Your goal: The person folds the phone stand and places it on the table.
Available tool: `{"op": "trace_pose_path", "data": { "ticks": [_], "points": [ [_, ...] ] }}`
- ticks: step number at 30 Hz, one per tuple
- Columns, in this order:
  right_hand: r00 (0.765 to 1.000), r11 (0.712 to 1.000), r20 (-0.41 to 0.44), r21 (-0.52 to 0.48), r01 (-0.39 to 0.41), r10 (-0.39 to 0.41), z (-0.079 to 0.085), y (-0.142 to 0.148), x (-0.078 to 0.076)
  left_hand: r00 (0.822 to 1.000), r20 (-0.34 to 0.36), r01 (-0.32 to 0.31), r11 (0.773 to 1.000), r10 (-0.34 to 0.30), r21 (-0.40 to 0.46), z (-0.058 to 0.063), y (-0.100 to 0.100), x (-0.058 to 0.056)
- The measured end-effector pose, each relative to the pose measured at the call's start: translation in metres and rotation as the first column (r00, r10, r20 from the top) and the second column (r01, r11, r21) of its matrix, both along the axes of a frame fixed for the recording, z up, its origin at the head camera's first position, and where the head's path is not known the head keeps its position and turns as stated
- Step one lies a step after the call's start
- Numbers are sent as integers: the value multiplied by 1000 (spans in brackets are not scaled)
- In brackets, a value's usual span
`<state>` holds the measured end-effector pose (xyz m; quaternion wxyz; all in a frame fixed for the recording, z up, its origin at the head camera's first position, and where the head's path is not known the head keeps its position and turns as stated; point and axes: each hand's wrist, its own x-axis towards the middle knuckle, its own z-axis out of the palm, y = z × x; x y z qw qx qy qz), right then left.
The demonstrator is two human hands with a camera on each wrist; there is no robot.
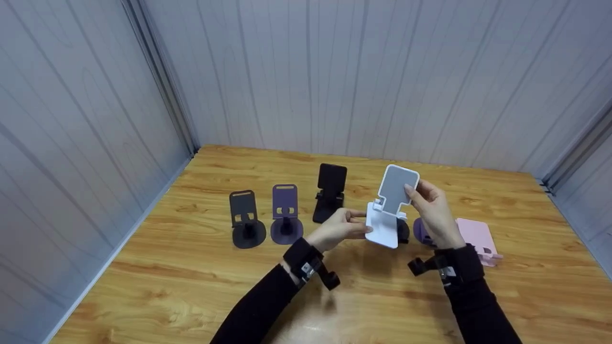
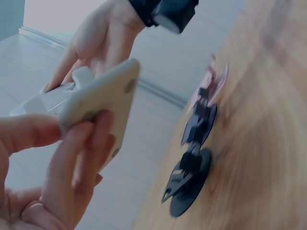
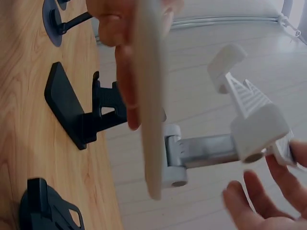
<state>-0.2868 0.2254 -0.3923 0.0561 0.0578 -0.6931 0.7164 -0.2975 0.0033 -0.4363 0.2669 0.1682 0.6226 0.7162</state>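
A white folding phone stand (image 1: 382, 228) with a grey pad on its upper plate is held up above the table between both hands. My left hand (image 1: 337, 228) pinches the edge of its base, thumb on one face and fingers beneath, as the left wrist view shows. My right hand (image 1: 432, 210) grips the upper plate by its right edge, thumb on the grey pad. In the right wrist view the metal hinge arm (image 3: 206, 151) joins the base to the opened upper plate. Behind the white stand, a dark stand (image 1: 403, 231) is partly hidden.
On the wooden table (image 1: 191, 286), a dark grey stand (image 1: 244, 215), a purple stand (image 1: 285, 210) and a black stand (image 1: 331, 188) stand upright to the left. A folded purple stand (image 1: 421, 232) and a pink stand (image 1: 478, 239) lie to the right. Pale panels (image 1: 306, 81) enclose the back and sides.
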Motion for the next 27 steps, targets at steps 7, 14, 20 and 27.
{"op": "trace_pose_path", "data": {
  "ticks": [7, 14, 20, 27],
  "points": [
    [991, 984, 24, 122, -132, 130, -7, 8, -2, 999, 46, -22, 998, 19, 51, 2, 6, 4],
    [995, 989, -35, 120, -91, 96, -9, 9, -2, 999, 36, 7, 998, -10, 64, 3, 7, 10],
    [992, 978, -129, 206, 20, 7, -12, 7, -4, 998, 48, 28, 997, -32, 75, 3, 9, 13],
    [986, 975, -163, 224, 13, 24, -12, 8, -4, 999, 52, 11, 998, -15, 68, 0, 11, 12]
  ]
}}
